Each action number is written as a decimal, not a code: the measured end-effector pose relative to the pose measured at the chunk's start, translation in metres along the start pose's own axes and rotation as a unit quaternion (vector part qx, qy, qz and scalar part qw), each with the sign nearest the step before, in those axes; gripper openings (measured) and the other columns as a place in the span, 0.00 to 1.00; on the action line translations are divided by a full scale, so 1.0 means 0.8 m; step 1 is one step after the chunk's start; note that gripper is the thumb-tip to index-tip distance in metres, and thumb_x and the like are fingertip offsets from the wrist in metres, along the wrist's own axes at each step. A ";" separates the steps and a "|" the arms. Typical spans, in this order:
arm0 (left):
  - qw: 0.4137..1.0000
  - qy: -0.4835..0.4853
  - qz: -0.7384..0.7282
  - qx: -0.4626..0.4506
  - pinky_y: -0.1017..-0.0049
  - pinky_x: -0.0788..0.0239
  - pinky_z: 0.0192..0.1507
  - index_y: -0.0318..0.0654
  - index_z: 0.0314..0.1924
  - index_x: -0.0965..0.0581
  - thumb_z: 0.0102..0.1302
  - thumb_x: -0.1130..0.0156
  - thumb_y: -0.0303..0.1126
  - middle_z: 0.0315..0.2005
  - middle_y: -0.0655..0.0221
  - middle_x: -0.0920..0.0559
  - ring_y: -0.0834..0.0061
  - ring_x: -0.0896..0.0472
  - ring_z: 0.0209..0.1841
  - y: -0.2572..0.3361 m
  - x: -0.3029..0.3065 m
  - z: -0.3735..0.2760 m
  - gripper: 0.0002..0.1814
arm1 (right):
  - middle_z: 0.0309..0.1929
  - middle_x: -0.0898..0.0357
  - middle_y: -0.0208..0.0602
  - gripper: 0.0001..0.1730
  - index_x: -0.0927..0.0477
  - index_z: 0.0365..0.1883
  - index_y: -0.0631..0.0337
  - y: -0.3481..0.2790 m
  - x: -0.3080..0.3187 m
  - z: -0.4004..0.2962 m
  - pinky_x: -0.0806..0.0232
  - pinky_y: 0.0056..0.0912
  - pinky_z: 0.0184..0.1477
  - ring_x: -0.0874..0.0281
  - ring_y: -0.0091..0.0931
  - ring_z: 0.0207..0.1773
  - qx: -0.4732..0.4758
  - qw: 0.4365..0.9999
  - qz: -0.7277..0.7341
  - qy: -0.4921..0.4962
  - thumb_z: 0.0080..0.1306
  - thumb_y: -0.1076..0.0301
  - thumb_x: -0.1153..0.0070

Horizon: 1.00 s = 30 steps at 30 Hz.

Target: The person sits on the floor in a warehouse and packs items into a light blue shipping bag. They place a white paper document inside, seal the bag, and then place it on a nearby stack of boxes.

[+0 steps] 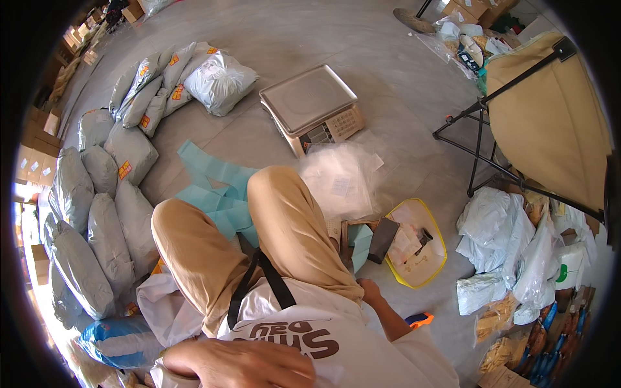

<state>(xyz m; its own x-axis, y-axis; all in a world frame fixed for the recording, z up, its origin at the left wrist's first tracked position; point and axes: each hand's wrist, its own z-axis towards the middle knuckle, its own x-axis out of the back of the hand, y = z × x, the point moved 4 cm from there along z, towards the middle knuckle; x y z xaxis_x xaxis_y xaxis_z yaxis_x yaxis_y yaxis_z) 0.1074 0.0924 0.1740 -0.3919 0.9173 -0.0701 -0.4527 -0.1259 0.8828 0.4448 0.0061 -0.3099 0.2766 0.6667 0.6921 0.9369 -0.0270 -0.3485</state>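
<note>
My left hand lies across the front of the white printed shirt, low in the view; its fingertips are blurred and I cannot tell if they pinch the cloth. Beside the right thigh of the tan trousers, my right hand is lowered, its fingers curled and partly hidden by the leg. Just beyond it are a dark box, a light teal strip and a yellow-rimmed tray holding small items. Clear plastic bags lie past the right knee, near a digital scale.
Grey mailing bags curve along the left, with a blue and white package below. Teal sheets lie beyond the knees. An orange and dark blue tool is at right. A folding chair and white plastic bags stand farther right.
</note>
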 end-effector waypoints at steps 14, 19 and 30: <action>0.830 0.472 0.072 0.287 0.78 0.30 0.42 0.29 0.43 0.21 0.64 0.41 0.20 0.34 0.66 0.18 0.79 0.21 0.38 -0.100 0.086 -0.127 0.08 | 0.23 0.23 0.34 0.08 0.24 0.35 0.66 -0.208 0.330 -0.042 0.35 0.22 0.30 0.31 0.20 0.23 0.123 0.832 0.393 0.371 0.69 0.69 0.46; 0.877 0.351 0.146 0.294 0.73 0.27 0.50 0.36 0.69 0.41 0.57 0.33 0.19 0.54 0.59 0.25 0.72 0.24 0.52 -0.167 0.085 -0.075 0.41 | 0.35 0.26 0.26 0.08 0.29 0.47 0.65 -0.245 0.397 -0.066 0.36 0.17 0.41 0.32 0.13 0.36 0.223 0.691 0.522 0.446 0.74 0.70 0.53; 0.814 0.449 0.037 0.366 0.78 0.24 0.31 0.25 0.49 0.24 0.64 0.36 0.28 0.33 0.61 0.17 0.76 0.18 0.28 -0.271 0.089 -0.043 0.17 | 0.51 0.23 0.39 0.14 0.26 0.51 0.65 -0.290 0.407 -0.046 0.35 0.25 0.54 0.26 0.23 0.51 0.299 0.772 0.463 0.316 0.72 0.67 0.48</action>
<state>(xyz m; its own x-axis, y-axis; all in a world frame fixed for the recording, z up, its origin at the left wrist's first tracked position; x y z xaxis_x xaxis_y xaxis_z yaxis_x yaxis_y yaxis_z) 0.1499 0.1719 -0.0380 -0.9731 0.2291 -0.0258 0.0682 0.3932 0.9169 0.3256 0.2019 0.0197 0.9951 0.0651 0.0745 0.0600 0.2012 -0.9777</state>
